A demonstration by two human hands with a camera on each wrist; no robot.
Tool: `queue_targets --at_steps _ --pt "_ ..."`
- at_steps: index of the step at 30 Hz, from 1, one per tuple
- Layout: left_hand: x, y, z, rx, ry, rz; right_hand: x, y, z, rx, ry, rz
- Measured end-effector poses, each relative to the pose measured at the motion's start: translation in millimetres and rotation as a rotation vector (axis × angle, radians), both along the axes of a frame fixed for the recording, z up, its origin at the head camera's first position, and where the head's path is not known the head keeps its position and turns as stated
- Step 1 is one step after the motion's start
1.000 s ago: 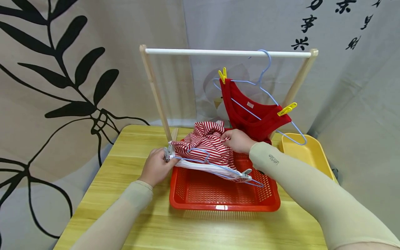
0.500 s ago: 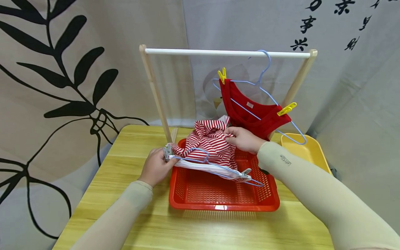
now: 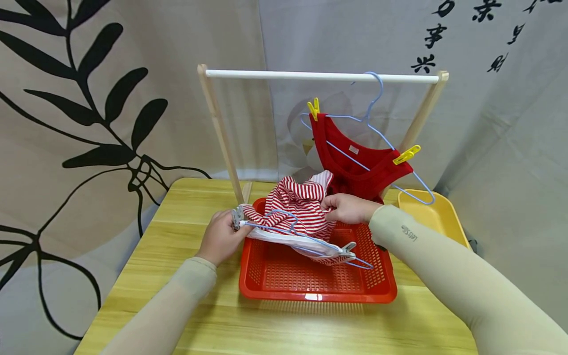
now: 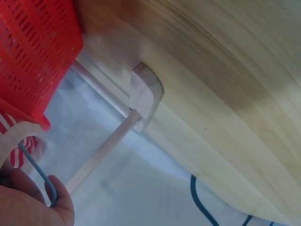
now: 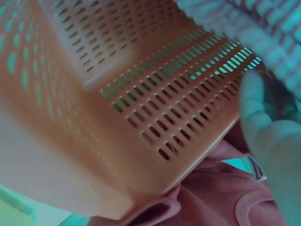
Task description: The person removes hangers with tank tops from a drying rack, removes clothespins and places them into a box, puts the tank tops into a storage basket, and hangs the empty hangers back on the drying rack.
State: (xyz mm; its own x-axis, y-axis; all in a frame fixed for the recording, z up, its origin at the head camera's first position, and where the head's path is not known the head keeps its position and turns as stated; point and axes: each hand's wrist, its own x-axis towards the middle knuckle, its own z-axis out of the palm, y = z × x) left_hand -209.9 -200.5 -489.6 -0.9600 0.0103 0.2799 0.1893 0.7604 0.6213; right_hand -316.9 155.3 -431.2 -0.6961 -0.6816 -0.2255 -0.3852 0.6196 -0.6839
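Note:
In the head view my left hand point(image 3: 224, 239) grips the left end of a blue clothes hanger point(image 3: 364, 265), next to a grey clothespin point(image 3: 237, 217). A red-and-white striped garment point(image 3: 301, 202) with a white band is clipped to this hanger. Near the hanger's right end sits another grey clothespin point(image 3: 347, 252). My right hand point(image 3: 348, 208) pinches the garment's right side, its fingertips partly hidden by the cloth. Garment and hanger lie over a red plastic basket point(image 3: 315, 296). The left wrist view shows the hanger's end point(image 4: 37, 167) between thumb and fingers.
Behind the basket stands a rack with a white bar point(image 3: 288, 74) and wooden posts point(image 3: 219, 128). A red garment point(image 3: 355, 162) hangs there from a blue hanger by yellow clothespins point(image 3: 407, 154). A yellow tray point(image 3: 448, 217) sits at the right of the wooden table point(image 3: 168, 256).
My right hand has shifted slightly right and down, drawing the striped cloth along. Its far edge now spreads right, showing a paler side. The hanger's right end has dipped slightly; my left hand stays put.

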Motion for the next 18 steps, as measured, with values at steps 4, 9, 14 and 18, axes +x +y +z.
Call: queue_targets --at_steps 4,9,14,18 --pt "0.2 -0.7 -0.7 -0.01 0.001 0.001 -1.9 -1.6 -0.7 0.111 0.071 -0.059" --pt "0.0 -0.6 -1.8 -0.014 -0.004 0.006 -5.7 -6.8 -10.3 0.119 0.2 -0.275" --pt "-0.3 0.7 -1.0 -0.012 0.015 -0.002 -5.2 -13.6 -19.3 0.093 0.181 -0.148" --pt "-0.6 1.6 -1.0 -0.009 0.025 -0.001 -6.2 -18.1 -24.9 0.168 0.139 -0.007"
